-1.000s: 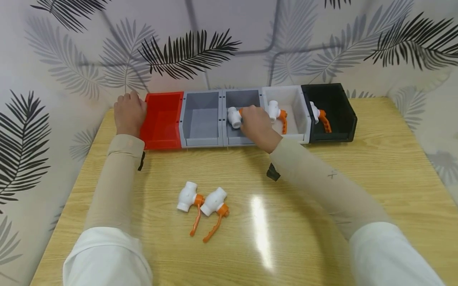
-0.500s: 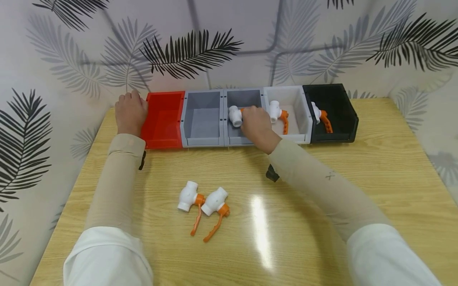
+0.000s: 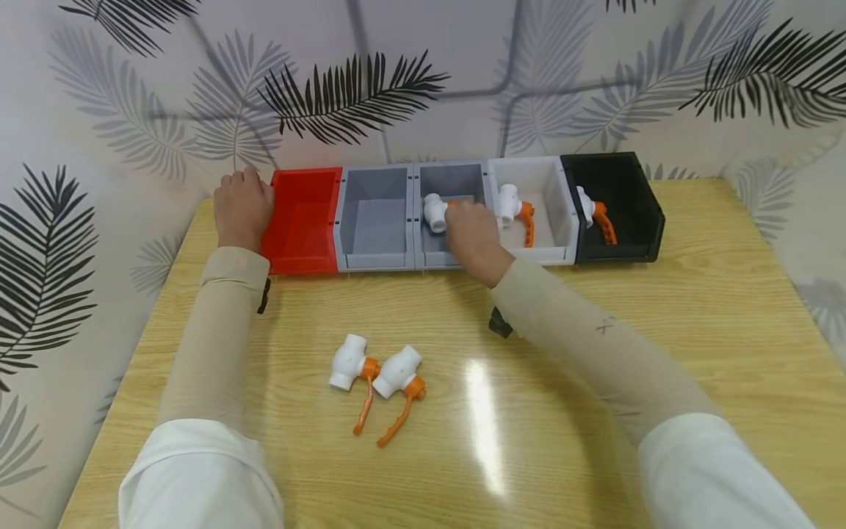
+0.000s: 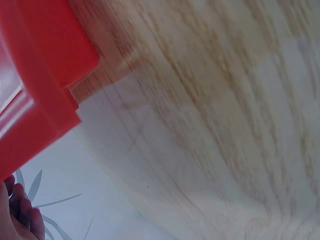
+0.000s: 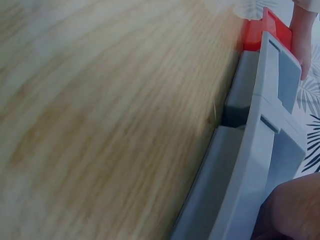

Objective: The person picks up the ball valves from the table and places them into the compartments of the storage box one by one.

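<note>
My right hand (image 3: pixel 474 236) reaches into the darker grey bin (image 3: pixel 451 176) and grips a white ball valve (image 3: pixel 435 213) by its orange side, mostly covered by the fingers. The left hand (image 3: pixel 243 209) rests at the left edge of the red bin (image 3: pixel 302 220), its fingers loosely curled beside the rim with nothing seen in them. In the left wrist view, those fingers (image 4: pixel 22 212) show just past the red wall. Two more ball valves with orange lever handles, a left one (image 3: pixel 348 364) and a right one (image 3: pixel 399 371), lie close together on the table.
The bins stand in a row along the table's back edge. A lighter grey bin (image 3: pixel 375 220) sits beside the red one. The white bin (image 3: pixel 545 228) and the black bin (image 3: pixel 634 228) each hold one valve. A leaf-patterned cloth (image 3: pixel 410 88) hangs behind.
Both hands stay in nearly the same places, the right one still gripping the ball valve in the grey bin. The head view shifts very slightly.
</note>
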`<state>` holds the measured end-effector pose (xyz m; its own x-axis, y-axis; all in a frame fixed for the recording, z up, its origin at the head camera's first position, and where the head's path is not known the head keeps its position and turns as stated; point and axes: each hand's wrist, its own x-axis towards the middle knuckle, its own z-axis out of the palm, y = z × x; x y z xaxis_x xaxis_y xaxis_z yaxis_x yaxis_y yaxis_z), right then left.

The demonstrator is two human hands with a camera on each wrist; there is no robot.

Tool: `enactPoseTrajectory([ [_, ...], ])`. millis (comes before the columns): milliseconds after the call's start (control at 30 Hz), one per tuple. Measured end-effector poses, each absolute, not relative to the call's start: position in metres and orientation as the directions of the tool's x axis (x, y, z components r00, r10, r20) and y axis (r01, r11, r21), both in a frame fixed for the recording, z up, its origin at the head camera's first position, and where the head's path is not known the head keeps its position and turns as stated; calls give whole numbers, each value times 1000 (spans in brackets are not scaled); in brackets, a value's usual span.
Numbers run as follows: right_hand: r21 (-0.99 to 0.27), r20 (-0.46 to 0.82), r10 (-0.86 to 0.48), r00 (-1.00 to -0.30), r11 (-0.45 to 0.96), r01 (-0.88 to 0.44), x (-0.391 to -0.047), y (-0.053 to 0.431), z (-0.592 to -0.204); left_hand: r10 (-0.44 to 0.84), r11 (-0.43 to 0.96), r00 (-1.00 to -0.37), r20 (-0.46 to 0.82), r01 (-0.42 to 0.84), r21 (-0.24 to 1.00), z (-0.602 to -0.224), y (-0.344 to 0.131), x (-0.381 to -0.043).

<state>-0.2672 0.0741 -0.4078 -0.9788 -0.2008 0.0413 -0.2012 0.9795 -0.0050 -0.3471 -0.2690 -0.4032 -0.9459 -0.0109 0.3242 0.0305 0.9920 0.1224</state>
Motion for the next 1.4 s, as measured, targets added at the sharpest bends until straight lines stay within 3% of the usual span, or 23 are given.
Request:
enactPoseTrajectory([
  [900,-14,-61,-164,-985,986,-164,-259,68,-408,-13,991,-954,300,27,128,-409,-273,-353],
  [1400,-99,7,-163,-987,982,-162,-251,67,-405,-18,990,-954,299,25,140,-408,-274,-352],
])
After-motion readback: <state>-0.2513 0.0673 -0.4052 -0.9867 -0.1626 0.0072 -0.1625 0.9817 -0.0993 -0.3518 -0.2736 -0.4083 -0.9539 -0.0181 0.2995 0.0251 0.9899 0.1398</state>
